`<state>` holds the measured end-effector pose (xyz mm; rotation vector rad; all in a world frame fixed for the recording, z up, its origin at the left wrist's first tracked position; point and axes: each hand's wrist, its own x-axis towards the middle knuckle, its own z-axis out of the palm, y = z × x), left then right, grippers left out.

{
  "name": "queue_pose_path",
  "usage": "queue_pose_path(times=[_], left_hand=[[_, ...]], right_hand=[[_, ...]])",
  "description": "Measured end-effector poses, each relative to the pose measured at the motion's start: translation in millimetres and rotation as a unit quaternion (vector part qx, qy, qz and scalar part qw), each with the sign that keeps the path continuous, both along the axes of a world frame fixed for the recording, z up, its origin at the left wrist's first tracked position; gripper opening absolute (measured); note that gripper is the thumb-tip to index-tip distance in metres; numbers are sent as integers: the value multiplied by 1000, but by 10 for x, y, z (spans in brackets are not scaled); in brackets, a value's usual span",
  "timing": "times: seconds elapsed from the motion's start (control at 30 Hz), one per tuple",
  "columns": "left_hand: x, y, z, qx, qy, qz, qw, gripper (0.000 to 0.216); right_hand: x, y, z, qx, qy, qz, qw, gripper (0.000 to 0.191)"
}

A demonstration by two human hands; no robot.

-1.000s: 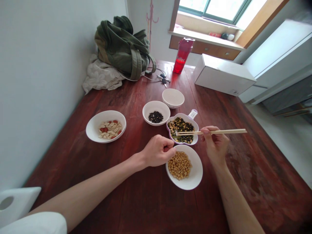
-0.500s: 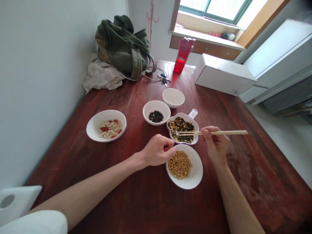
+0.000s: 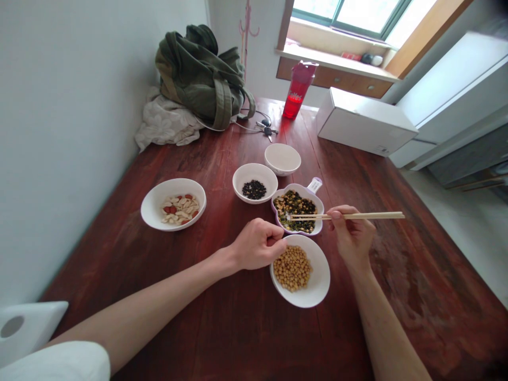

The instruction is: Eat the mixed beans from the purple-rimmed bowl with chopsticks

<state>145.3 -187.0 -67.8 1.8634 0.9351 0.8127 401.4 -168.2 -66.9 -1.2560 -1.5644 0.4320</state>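
My left hand (image 3: 260, 244) is closed at the near left edge of a purple-rimmed white dish (image 3: 320, 226), its thumb lying over the rim of a white bowl of soybeans (image 3: 293, 268). The curled fingertips are partly hidden. In my right hand (image 3: 353, 233) is a pair of wooden chopsticks (image 3: 373, 216), held level from the right. Their tips rest in the dish among mixed dark and yellow bits, by a small pale piece. The dish has a short handle (image 3: 315, 184) with a label.
Beyond the dish stand a bowl of black beans (image 3: 254, 189) and another white bowl (image 3: 282, 159). Left is a bowl of peeled and red-skinned nuts (image 3: 173, 205). Farther back are a green bag (image 3: 194, 79), keys (image 3: 267, 128), a red bottle (image 3: 298, 90) and a white box (image 3: 363, 121).
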Motion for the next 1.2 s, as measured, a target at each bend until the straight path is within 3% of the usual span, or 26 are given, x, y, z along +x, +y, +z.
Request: queue_pose_path(times=[0.33, 0.47, 0.6, 0.9, 1.0, 1.2], left_hand=[[3, 2, 17, -3, 1, 2, 1000, 42], [2, 1, 16, -4, 1, 2, 1000, 41], [0, 1, 18, -6, 2, 1, 1000, 41], [-2, 2, 35, -5, 8, -1, 1000, 42], [-3, 2, 31, -7, 8, -1, 1000, 42], [1, 3, 20, -5, 7, -1, 1000, 41]], right_hand=[[-45, 26, -4, -4, 114, 10, 993, 21], [-4, 53, 33, 0, 232, 17, 973, 20], [22, 62, 90, -29, 313, 81, 946, 23], [-45, -7, 127, -82, 236, 172, 953, 31], [-45, 6, 97, -74, 237, 157, 956, 29], [-68, 78, -12, -40, 280, 20, 959, 21]])
